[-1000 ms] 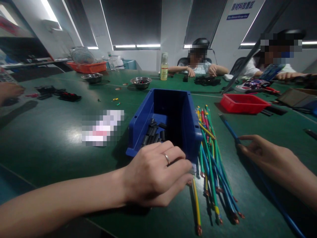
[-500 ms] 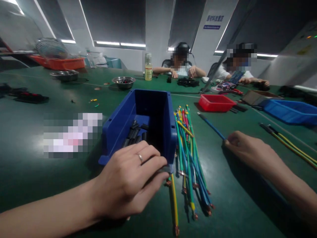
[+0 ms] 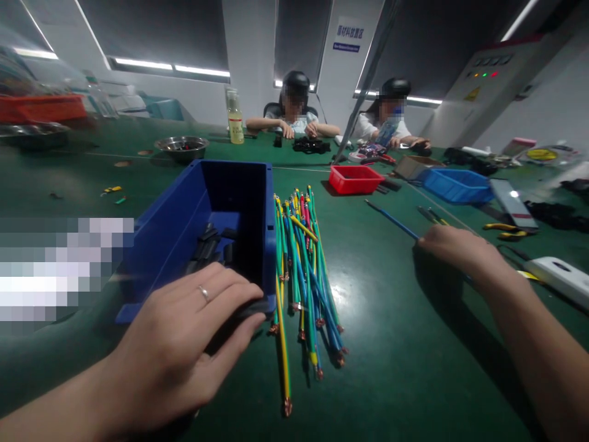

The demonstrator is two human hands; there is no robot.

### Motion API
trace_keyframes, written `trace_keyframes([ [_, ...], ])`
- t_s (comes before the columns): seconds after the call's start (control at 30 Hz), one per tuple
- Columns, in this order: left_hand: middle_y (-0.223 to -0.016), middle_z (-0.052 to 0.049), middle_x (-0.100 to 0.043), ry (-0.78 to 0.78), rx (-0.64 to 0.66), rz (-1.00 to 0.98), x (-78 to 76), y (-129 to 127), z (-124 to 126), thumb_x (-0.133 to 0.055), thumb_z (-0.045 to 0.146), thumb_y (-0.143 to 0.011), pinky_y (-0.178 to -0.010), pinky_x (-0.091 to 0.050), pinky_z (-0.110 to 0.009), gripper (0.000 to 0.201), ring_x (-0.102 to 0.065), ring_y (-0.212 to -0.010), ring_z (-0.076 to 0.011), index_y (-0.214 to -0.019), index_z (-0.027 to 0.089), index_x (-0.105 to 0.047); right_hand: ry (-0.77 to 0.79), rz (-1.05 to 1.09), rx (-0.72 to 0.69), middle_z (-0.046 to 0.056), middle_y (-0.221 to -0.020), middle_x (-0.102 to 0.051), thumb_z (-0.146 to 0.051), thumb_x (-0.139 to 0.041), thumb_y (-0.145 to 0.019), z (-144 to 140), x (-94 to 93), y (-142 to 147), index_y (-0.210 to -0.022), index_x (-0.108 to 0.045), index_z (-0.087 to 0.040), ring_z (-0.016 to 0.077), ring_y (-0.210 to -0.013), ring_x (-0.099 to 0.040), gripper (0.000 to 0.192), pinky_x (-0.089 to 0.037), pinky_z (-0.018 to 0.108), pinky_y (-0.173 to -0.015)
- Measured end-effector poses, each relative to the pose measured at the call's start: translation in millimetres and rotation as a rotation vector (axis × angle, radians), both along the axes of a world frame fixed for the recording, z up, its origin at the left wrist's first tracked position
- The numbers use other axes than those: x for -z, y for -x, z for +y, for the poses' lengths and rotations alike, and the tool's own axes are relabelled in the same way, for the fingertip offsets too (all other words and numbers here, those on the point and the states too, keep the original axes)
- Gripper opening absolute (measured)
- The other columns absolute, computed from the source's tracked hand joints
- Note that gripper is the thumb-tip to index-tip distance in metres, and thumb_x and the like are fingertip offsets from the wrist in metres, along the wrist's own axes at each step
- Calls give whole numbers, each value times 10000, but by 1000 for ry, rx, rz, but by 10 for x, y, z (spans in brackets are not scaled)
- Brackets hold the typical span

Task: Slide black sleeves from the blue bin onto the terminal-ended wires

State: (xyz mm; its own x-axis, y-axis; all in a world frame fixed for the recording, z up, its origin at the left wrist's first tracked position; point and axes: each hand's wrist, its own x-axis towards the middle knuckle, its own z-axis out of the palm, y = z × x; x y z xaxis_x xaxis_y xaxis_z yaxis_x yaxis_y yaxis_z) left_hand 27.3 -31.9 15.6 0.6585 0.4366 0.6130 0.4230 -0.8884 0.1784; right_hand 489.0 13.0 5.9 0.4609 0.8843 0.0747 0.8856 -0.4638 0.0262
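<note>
My left hand [image 3: 197,331] is at the front of a deep blue bin [image 3: 271,245], thumb and fingers pinched on a piece of black tubing [image 3: 252,309] at the bin's front right corner. Inside the bin lie several short black tubing pieces [image 3: 207,242]. To the right, my right hand [image 3: 453,245] is closed on a blue cable [image 3: 398,227]. Its far end carries a black sleeve and a metal terminal and points toward the red tray. Between my hands lies a bundle of cables [image 3: 304,276], green, yellow and blue, with bare copper near ends.
A red tray [image 3: 354,180] and a blue tray [image 3: 455,185] stand farther back. Yellow-handled pliers [image 3: 506,232], a phone [image 3: 513,202] and a white power strip [image 3: 561,279] lie at right. A metal bowl [image 3: 181,147] and a bottle [image 3: 235,120] stand behind the bin. Two people sit opposite.
My view has turned right, so the scene sits farther left. My right hand has moved right with the blue cable, away from the red tray. My left hand keeps its place at the bin.
</note>
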Motion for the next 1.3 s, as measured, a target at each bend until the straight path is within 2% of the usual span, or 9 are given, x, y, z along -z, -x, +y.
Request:
trace_keyframes([
  [0.13,-947,-53,-666,22,-1,-44,34,13,5,-585,189,-950,-704,-512,-278,154,-634,-847,-161,-1089,152,-638,108,2,186,252,-1019,-698,-370,-536,-808,-79,-93,-4,-920,-725,-152,366,-873,-694,309,-470,428,-677],
  [0.37,-1026,-34,-644,12,-47,2,144,72,13,-626,196,-937,-798,-491,-244,209,-615,-930,-134,-1145,182,-627,120,-31,378,270,-1145,-647,-378,-602,-850,-73,-148,-52,-1019,-718,-131,421,-1093,-633,322,-460,467,-808],
  [0.5,-1029,-35,-639,9,-29,-15,126,48,6,-636,152,-923,-812,-481,-248,228,-606,-963,-135,-1150,167,-624,111,-13,380,268,-1097,-653,-399,-622,-857,-115,-188,-52,-1002,-716,-117,384,-1038,-649,331,-447,431,-748],
  [0.67,-1002,-34,-638,13,-11,-14,88,52,3,-621,163,-936,-776,-484,-242,187,-610,-918,-124,-1123,161,-628,42,-9,345,320,-1019,-654,-307,-581,-854,-207,-228,-37,-974,-702,-59,390,-1006,-656,301,-415,433,-689],
  [0.87,-989,-31,-644,26,-26,-17,94,43,9,-621,175,-937,-746,-490,-247,169,-621,-883,-123,-1105,172,-637,-43,-19,310,289,-831,-660,-264,-588,-827,-273,-220,-72,-776,-714,-67,381,-860,-688,240,-385,414,-597],
  [0.97,-971,-38,-651,-8,-1,-45,77,33,6,-638,149,-921,-758,-502,-255,175,-623,-891,-132,-1096,151,-643,-97,-53,241,319,-867,-656,-301,-614,-826,-252,-222,6,-762,-720,-55,377,-809,-682,275,-358,415,-566],
  [1.07,-945,-45,-658,-24,20,-60,49,25,3,-643,134,-917,-755,-512,-266,172,-622,-886,-141,-1089,133,-644,-163,-60,84,304,-984,-671,-357,-574,-881,-184,-197,259,-922,-740,-76,355,-833,-680,329,-356,402,-577],
  [1.23,-944,-58,-667,-21,14,-47,47,16,6,-651,124,-910,-738,-515,-284,187,-618,-876,-153,-1097,122,-637,-214,48,-304,102,-1116,-706,-371,-509,-955,-63,10,1013,-1116,-697,-227,239,-937,-679,286,-480,345,-705],
  [1.3,-949,-57,-670,-15,6,-41,60,19,9,-656,127,-907,-748,-517,-296,201,-620,-884,-162,-1107,129,-636,-311,181,-550,102,-1165,-688,-355,-458,-992,-52,124,1302,-1173,-666,-188,193,-985,-670,321,-526,319,-829],
])
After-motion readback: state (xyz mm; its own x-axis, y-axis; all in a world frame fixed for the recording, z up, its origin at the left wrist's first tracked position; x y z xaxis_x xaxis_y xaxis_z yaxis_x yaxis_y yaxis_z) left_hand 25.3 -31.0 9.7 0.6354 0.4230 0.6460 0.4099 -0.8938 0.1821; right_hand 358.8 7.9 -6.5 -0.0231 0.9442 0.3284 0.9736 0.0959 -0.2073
